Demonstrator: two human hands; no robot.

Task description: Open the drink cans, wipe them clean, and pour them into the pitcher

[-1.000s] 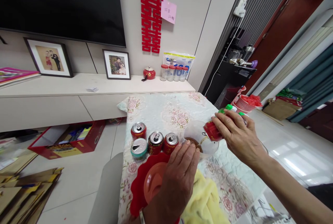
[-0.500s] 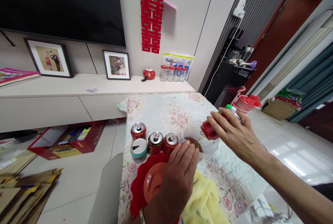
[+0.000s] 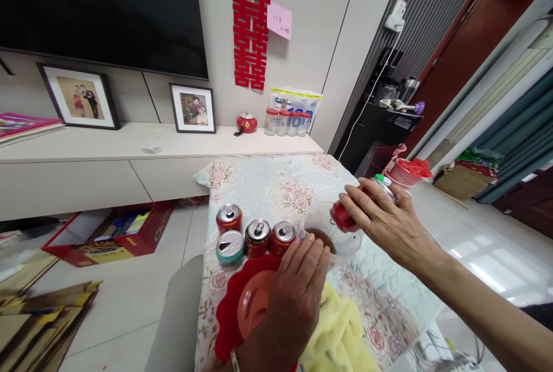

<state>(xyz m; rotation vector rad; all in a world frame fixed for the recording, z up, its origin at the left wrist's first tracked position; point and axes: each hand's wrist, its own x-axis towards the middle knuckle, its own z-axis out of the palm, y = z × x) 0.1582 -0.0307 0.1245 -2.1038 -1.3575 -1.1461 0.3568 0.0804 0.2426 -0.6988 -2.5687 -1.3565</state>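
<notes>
My right hand (image 3: pixel 384 222) is wrapped round a red drink can (image 3: pixel 344 216), which is tipped with its opening end down to the left. Beneath the can stands a clear plastic bowl (image 3: pixel 348 246) with brown liquid (image 3: pixel 320 238) in it. The fingers of my left hand (image 3: pixel 302 280) lie close together over the bowl's near left rim, holding it; the thumb is hidden. Left of the bowl several opened cans stand upright, among them a red can (image 3: pixel 284 238) and a can with a teal band (image 3: pixel 230 249). A red scalloped tray (image 3: pixel 224 314) lies partly under my left forearm.
An orange dish (image 3: pixel 251 300) sits on the red tray. A yellow cloth (image 3: pixel 339 331) is bunched at the near edge of the flowered tablecloth (image 3: pixel 298 190). Beyond the table runs a white cabinet (image 3: pixel 173 144) with picture frames and lidded jars (image 3: pixel 283 122).
My right hand and the can have shifted slightly left. The left hand stays on the bowl. On the wall the pink note has swung down flat, so its writing shows.
</notes>
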